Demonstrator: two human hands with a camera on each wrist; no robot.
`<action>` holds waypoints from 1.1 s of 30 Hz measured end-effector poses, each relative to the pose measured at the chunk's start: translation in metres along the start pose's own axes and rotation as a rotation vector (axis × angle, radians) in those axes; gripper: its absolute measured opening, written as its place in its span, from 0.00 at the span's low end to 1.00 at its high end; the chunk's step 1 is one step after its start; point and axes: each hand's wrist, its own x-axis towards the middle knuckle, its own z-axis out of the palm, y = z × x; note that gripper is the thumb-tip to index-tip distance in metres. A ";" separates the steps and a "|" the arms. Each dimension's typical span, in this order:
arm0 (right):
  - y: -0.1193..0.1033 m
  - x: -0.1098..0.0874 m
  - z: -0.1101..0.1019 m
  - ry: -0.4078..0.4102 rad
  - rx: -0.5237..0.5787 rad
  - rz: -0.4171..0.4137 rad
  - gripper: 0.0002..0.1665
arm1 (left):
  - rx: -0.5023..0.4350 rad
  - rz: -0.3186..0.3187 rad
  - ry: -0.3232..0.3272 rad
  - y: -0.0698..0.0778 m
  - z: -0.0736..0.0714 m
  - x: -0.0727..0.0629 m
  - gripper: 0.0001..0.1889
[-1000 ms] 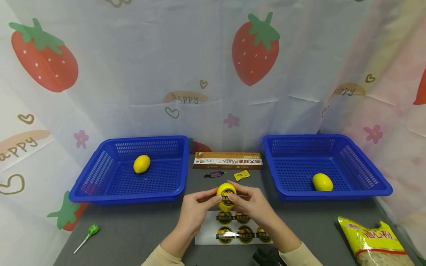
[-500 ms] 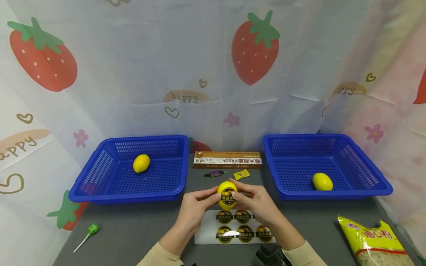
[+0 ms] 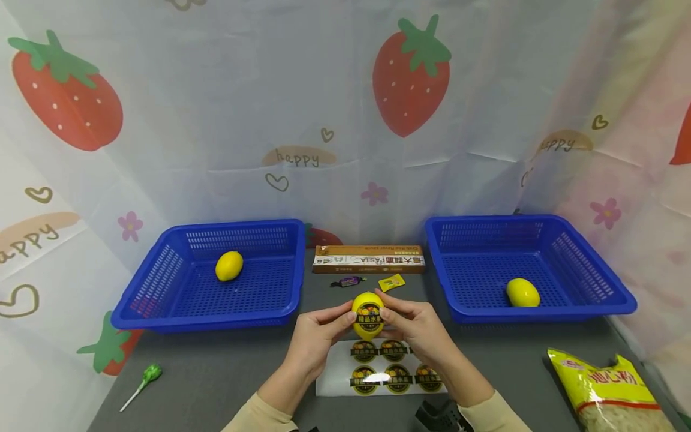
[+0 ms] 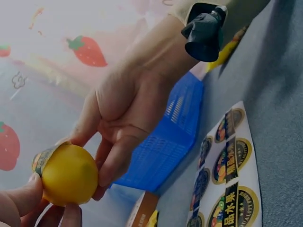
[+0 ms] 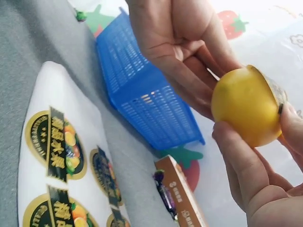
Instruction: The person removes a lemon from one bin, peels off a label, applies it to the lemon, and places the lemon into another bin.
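Observation:
Between both hands a yellow lemon [image 3: 367, 299] is held up over a sticker sheet [image 3: 333, 375]. A round black-and-gold fruit sticker [image 3: 369, 318] lies on the side of the lemon facing the head camera. My left hand [image 3: 314, 343] grips the lemon's left side, thumb at the sticker's edge. From the right, my right hand [image 3: 420, 329] holds the lemon with its thumb at the sticker's other edge. In the left wrist view the lemon [image 4: 71, 176] shows its bare back, and the sticker's edge stands slightly off the curved skin.
Left and right stand blue baskets [image 3: 207, 321] [image 3: 540, 316], each with one lemon [image 3: 229, 266] [image 3: 523, 293]. A pasta box [image 3: 369, 260], a purple candy [image 3: 348, 281] and a yellow candy [image 3: 391, 282] lie behind the hands. A green lollipop [image 3: 149, 375] lies left, a yellow bag [image 3: 610, 387] right.
The right thumb has shifted from the sticker's face to its right edge, so more of the sticker shows. Both hands keep hold of the lemon in nearly the same place.

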 end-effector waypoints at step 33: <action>-0.038 -0.040 -0.043 0.175 -0.408 -0.137 0.21 | 0.447 0.329 -0.088 0.000 0.021 0.002 0.39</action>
